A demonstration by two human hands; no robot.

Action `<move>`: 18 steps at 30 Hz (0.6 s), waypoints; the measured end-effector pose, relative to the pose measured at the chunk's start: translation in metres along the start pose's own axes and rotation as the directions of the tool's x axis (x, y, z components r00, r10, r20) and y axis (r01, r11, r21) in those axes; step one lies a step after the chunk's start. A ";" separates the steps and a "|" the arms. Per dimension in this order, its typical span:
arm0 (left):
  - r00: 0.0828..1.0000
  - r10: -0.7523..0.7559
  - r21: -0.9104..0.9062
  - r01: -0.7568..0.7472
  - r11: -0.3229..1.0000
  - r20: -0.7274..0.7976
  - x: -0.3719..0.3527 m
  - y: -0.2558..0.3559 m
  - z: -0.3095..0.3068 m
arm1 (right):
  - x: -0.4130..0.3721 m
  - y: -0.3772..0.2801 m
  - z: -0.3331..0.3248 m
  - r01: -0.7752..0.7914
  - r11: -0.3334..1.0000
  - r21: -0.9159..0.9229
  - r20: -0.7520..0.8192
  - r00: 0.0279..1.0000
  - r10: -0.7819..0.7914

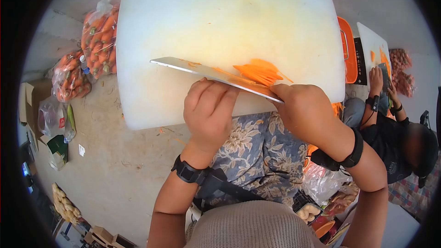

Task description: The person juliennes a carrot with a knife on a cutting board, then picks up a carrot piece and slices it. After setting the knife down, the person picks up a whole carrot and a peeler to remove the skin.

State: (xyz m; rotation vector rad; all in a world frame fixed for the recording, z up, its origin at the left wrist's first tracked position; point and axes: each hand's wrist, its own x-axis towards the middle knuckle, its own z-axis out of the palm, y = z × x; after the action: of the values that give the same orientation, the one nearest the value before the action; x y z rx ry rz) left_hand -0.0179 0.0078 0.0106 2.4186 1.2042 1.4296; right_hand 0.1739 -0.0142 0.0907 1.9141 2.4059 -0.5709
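My right hand (303, 108) is closed around the handle end of a wide-bladed cleaver (206, 73), which is held tilted above the near part of a large white cutting board (220, 18). Bits of carrot cling to the blade. My left hand (210, 110) is at the blade's near side, its fingers curled together and touching or almost touching the metal. Whatever lies under those fingertips is hidden. Just beyond the blade, a small fanned heap of carrot shreds (259, 71) rests on the board, close to my right hand.
Bags of carrots (99, 41) stand on the floor left of the board. At the right are an orange bin (347, 50) and another person (399, 142) cutting at a second board (370, 36). Below left lie a box (34, 103) and plastic bags (50, 115).
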 end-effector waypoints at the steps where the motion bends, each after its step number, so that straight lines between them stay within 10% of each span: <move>1: 1.000 -0.023 -0.003 0.023 1.000 0.010 -0.002 -0.003 -0.001 | -0.001 0.000 -0.004 0.018 1.000 -0.004 0.020 1.000 -0.018; 18: 0.999 -0.049 0.008 0.049 0.999 0.011 -0.006 -0.005 0.002 | -0.042 -0.009 -0.036 0.011 0.998 -0.067 0.095 0.995 -0.005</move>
State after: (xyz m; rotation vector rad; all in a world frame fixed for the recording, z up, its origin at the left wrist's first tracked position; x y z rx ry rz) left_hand -0.0210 0.0078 0.0026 2.3812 1.2604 1.3989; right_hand 0.1835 -0.0449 0.1369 1.8093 2.3449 -0.5594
